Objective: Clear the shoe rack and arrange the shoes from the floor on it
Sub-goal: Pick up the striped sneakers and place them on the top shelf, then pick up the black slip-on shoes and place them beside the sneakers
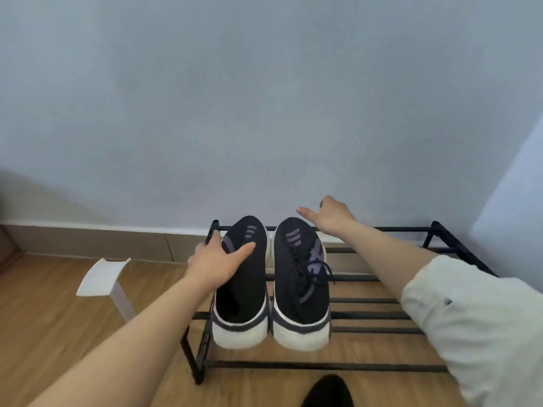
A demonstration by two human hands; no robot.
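Note:
Two black sneakers with purple stripes and thick white soles stand side by side on the left part of a black metal shoe rack (382,315), toes toward the wall. My left hand (216,262) lies over the left sneaker (244,292), thumb across its top and fingers down its outer side. My right hand (330,217) hovers past the toe of the right sneaker (299,289), above the rack's back bar, with fingers spread and nothing in it.
The rack stands against a pale blue wall (264,98) on a wooden floor (44,318). A white curved stand (102,279) sits on the floor left of the rack. A dark rounded shape (329,392) shows at the bottom edge.

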